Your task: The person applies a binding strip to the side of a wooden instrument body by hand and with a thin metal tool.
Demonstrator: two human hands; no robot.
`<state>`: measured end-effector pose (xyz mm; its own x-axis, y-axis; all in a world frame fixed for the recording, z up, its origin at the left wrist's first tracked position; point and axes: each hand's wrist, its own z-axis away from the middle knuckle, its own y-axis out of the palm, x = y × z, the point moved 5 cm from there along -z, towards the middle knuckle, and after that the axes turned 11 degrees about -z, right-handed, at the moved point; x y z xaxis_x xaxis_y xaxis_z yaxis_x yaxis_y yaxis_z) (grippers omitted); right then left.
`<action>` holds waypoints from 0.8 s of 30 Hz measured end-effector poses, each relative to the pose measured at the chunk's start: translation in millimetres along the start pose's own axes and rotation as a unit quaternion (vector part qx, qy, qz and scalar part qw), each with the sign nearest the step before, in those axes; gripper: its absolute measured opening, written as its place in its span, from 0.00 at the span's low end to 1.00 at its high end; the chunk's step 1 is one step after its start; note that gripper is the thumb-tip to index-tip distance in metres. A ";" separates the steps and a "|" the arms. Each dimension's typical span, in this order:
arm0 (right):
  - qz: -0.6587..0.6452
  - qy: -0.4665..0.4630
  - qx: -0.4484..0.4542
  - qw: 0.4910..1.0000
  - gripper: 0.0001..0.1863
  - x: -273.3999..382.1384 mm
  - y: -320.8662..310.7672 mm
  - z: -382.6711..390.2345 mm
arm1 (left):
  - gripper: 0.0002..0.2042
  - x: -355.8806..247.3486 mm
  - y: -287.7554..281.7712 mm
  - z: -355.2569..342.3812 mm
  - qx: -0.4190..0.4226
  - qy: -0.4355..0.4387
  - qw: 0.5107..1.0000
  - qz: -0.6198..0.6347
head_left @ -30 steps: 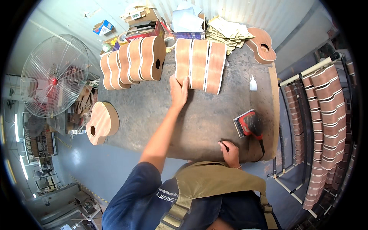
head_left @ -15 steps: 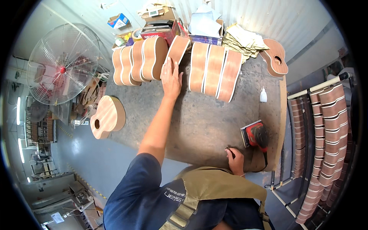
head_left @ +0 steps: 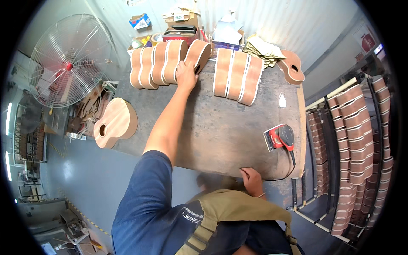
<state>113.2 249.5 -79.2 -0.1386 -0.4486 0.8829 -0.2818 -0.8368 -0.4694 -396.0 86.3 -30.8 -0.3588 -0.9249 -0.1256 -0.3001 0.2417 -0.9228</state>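
At the far side of the workbench, my left hand (head_left: pixel 186 75) is closed on the near end of a small wooden ukulele body (head_left: pixel 198 54) standing on its side. Its dark sound hole partly shows beside my fingers. Left of it stands a tight row of similar bodies (head_left: pixel 153 63) with white-bound edges. Three more bodies (head_left: pixel 238 76) stand side by side to the right, apart from my hand. My right hand (head_left: pixel 253 182) is at the bench's near edge with curled fingers; what is inside them is hidden. The black cord of a red sander (head_left: pixel 280 137) runs toward it.
One ukulele body (head_left: pixel 114 123) lies at the bench's left edge, another (head_left: pixel 291 67) at the far right corner. A white bottle (head_left: pixel 282 100) stands near the right edge. Sandpaper sheets (head_left: pixel 261 50) and boxes line the wall. A large fan (head_left: pixel 69 63) is left, a loaded rack (head_left: pixel 350 140) right.
My left hand has closed round the near end of the ukulele body, where it lay flatter before. That body has turned, showing its sound hole. The whole view has shifted slightly.
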 end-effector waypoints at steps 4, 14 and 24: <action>0.036 -0.034 0.020 0.999 0.05 7.9 9.8 26.7 | 0.36 17.4 -14.3 13.2 -0.010 -0.067 0.998 0.017; -0.029 -0.015 -0.013 0.999 0.09 22.3 40.6 26.7 | 0.54 29.4 -134.0 223.1 0.159 -0.092 0.982 0.032; 0.065 -0.288 -0.107 0.949 0.05 177.4 76.4 -76.5 | 0.68 -44.9 -180.7 425.0 0.329 -0.028 0.925 0.185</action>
<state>-5.6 130.0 42.3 0.3394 -0.6922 0.6369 -0.4933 -0.7075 -0.5061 49.9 -40.6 -13.2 -0.2770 -0.8325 -0.4798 0.4446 0.3316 -0.8321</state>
